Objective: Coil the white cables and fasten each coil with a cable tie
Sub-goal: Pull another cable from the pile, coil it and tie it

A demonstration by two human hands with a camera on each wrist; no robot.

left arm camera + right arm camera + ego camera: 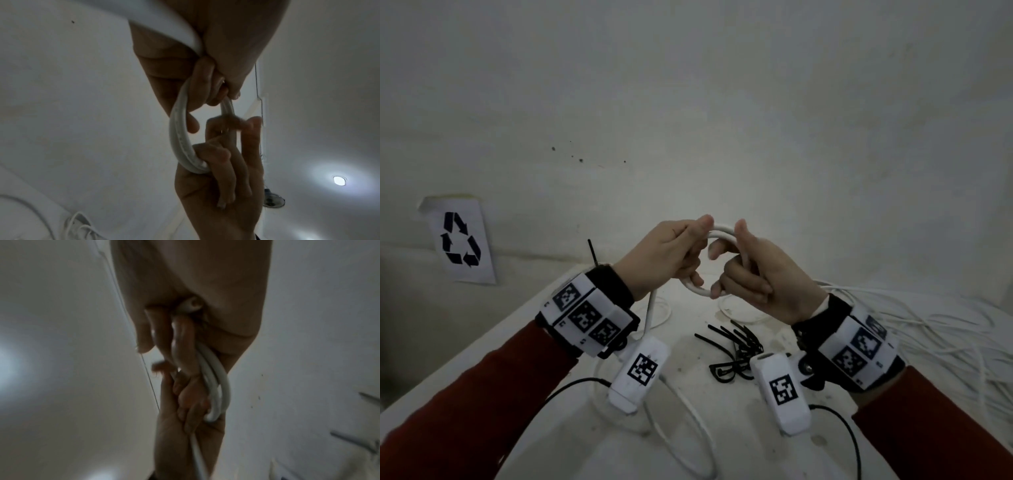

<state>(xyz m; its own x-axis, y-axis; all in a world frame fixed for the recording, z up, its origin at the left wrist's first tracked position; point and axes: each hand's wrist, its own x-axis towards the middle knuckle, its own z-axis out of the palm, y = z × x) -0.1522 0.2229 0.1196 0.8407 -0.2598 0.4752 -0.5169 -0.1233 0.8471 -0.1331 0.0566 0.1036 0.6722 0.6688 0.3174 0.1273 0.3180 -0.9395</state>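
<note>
White round plastic cable (700, 289), wound into a small coil, held above the table (571, 442).
Left hand (667, 255) and right hand (763, 277) each clasp opposite sides so loops stay stacked; black plastic cable ties (732, 349) wait below.

A pale, off-white wall (722, 102) fills the head view, scuffed with a few dark specks (580, 160). Low on its left a paper sign (460, 240) with a black recycling symbol is stuck. Below, a white, grimy tabletop (571, 445). From the left wrist, a white ceiling with a round recessed light (339, 180) glowing, and a wall-mounted fan (272, 200) near it. Dim overall.
</note>
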